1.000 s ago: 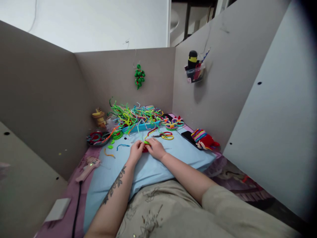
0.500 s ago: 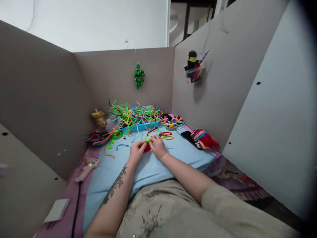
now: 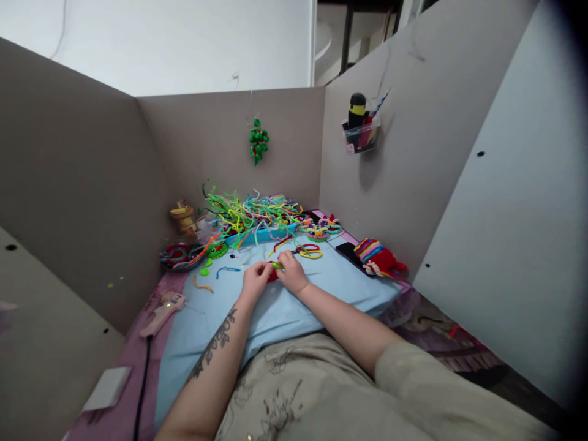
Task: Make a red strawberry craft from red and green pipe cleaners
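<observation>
My left hand (image 3: 256, 279) and my right hand (image 3: 293, 273) meet above the middle of the blue cloth (image 3: 316, 306), fingertips pinched. Between them they hold a small lime-green piece (image 3: 277, 265), perhaps chenille stem; its exact shape is too small to make out. Just under the fingers shows a red piece (image 3: 272, 275), mostly covered, and I cannot tell which hand bears it. Beyond my right hand lie scissors (image 3: 311, 250) with red and yellow handles. Left of my hands are a blue stem (image 3: 227, 269), an orange stem (image 3: 201, 285) and lime-green bits (image 3: 204, 272).
A blue tray (image 3: 261, 236) heaped with colourful chenille stems stands at the back. At right are a black phone (image 3: 353, 257) and a striped red craft piece (image 3: 376, 257). A pink glue gun (image 3: 162, 315) with a black cord lies left. Grey panels (image 3: 229, 135) enclose the table.
My fingers have shifted slightly around the lime-green piece, which now shows as a longer strip between them. Less of the red piece is visible. Everything else stays in place.
</observation>
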`<state>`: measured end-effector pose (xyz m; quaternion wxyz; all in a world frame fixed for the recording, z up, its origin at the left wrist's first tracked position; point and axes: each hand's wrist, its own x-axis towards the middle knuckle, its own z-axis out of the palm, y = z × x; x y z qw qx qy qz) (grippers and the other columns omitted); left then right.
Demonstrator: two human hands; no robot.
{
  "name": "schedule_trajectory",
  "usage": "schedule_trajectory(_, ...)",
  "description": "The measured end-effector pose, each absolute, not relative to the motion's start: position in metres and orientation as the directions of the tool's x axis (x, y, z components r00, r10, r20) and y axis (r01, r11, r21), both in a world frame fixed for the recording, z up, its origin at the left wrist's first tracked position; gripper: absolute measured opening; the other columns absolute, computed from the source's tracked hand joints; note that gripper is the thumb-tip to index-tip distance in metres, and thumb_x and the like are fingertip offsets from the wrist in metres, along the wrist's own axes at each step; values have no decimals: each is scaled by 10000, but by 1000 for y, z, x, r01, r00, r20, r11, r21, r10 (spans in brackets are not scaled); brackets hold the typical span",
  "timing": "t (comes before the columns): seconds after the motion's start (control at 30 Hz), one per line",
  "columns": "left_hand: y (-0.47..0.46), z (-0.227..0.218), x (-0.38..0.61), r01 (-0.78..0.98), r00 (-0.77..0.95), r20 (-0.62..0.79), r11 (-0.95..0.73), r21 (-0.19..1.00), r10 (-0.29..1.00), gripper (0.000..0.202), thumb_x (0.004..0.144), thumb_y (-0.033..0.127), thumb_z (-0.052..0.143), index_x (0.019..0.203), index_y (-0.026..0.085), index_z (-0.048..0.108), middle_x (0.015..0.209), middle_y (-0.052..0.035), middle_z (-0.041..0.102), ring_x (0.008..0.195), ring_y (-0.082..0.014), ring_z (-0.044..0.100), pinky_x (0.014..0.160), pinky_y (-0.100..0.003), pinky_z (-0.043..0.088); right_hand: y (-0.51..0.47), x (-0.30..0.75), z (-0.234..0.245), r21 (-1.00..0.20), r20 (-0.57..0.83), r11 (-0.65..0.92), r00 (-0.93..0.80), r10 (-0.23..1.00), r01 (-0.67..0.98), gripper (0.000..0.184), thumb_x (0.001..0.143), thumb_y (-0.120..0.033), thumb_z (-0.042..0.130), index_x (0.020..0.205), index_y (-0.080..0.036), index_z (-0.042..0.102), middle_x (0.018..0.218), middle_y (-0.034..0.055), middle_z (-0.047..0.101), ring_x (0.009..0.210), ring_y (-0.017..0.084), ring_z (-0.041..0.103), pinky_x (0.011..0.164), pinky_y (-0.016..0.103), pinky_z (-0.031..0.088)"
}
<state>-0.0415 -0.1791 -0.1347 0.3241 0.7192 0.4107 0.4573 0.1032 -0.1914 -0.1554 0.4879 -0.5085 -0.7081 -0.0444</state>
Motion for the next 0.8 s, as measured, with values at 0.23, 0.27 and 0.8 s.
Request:
schedule_trajectory(0.23,-176,-135,-45,382,198,469,-508,772,861,234,816,346,505,704,175,618,635,-7,619,604,-147,543,592,-254,413,-192,100,-153,-436,730,625,-151,666,648,204,850,-154,457,1017,-182,571,1020,95,554,991,212,510,877,360,434)
schedule_trajectory(0.27,-176,-135,-45,395,204,484,-524,754,851,227,818,337,500,707,176,616,644,-11,621,614,-151,546,602,-259,416,-192,100,-154,-430,723,618,-159,672,658,191,867,-154,435,982,-183,584,989,91,564,958,208,517,863,356,438)
schedule_trajectory(0.8,-179,-136,-41,254,279,447,-514,819,850,163,770,301,550,751,165,638,694,-19,657,641,-152,584,620,-259,460,-193,104,-152,-432,757,437,53,652,789,151,845,-137,452,866,-178,596,932,101,586,939,237,503,852,358,414)
